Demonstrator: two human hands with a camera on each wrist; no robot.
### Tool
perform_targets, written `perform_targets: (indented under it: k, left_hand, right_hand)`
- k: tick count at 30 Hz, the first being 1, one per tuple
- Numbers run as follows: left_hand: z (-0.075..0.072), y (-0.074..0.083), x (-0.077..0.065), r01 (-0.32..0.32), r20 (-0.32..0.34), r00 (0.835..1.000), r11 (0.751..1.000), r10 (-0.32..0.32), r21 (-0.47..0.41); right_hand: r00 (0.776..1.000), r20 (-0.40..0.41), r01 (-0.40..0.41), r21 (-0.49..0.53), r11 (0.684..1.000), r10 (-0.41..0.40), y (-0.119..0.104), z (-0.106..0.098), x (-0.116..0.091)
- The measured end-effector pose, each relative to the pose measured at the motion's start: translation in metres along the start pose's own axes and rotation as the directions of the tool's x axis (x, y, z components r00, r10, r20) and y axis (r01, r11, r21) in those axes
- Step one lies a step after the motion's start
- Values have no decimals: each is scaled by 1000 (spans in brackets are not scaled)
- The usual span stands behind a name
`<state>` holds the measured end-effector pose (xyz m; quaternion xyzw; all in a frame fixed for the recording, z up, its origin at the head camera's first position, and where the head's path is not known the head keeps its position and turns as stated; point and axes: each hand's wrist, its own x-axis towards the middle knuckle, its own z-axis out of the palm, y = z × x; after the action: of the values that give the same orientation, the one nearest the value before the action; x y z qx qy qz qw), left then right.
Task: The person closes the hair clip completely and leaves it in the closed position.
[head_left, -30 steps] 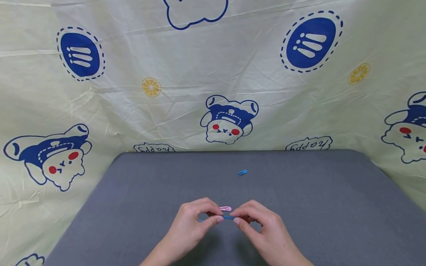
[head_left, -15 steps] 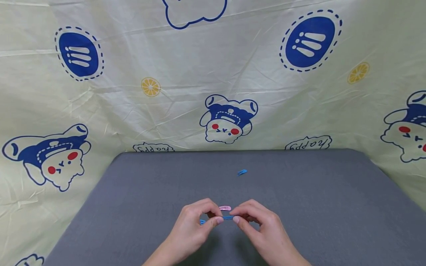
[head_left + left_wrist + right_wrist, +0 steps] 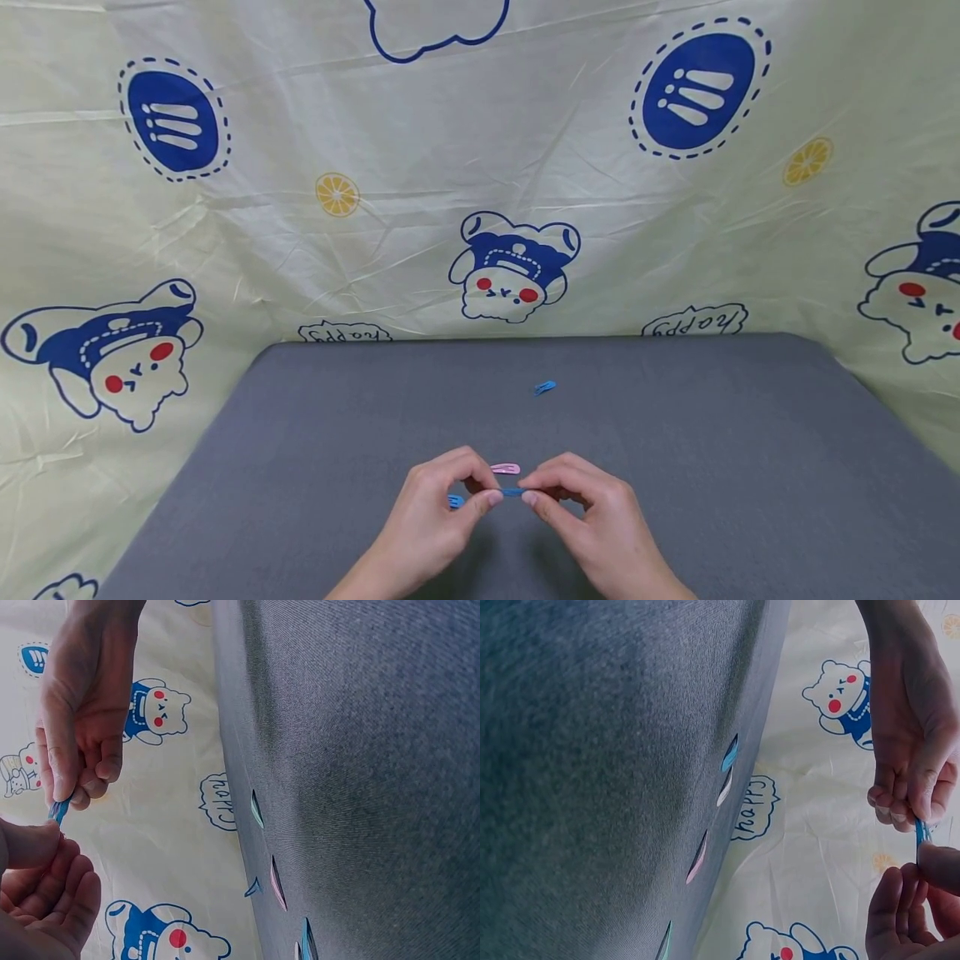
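A small blue hair clip [image 3: 513, 492] is held level above the table, one end in each hand. My left hand [image 3: 433, 508] pinches its left end between thumb and forefinger. The other end sits in the pinch of my right hand [image 3: 588, 504]. Both wrist views show the clip with the fingertips covering its ends; whether it is snapped or sprung apart is too small to tell. Beyond the hands lies a pink hair clip [image 3: 506, 469]. Another blue hair clip [image 3: 456, 502] shows partly behind the left thumb.
Farther back on the grey table [image 3: 337, 417] is a lone blue hair clip [image 3: 545, 387], its parts spread. The wrist views also reveal a green clip [image 3: 256, 808] and a white clip [image 3: 725, 788]. A printed curtain [image 3: 405, 125] hangs behind the table.
Both hands keep their pinch on the blue hair clip and barely shift. A little more of the blue clip behind the left thumb is now visible.
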<state>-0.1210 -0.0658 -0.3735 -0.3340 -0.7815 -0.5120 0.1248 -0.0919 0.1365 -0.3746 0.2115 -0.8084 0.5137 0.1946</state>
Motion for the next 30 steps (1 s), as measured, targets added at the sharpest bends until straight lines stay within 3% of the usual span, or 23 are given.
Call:
perform_targets:
  k: [10, 15, 27, 30]
  left_hand:
    - [2, 3, -2, -13, -36, 999, 1000, 13, 0]
    - [2, 4, -2, 5, -44, 999, 1000, -5, 12]
    - [6, 3, -3, -19, -80, 997, 999, 22, 33]
    - [7, 4, -4, -22, -75, 997, 999, 25, 40]
  right_hand:
    - [998, -49, 47, -38, 998, -49, -3, 2, -2]
    - [997, -53, 53, -62, 997, -57, -3, 3, -3]
    - [995, -98, 24, -96, 995, -33, -4, 8, -4]
    - [991, -124, 45, -114, 992, -59, -3, 9, -5]
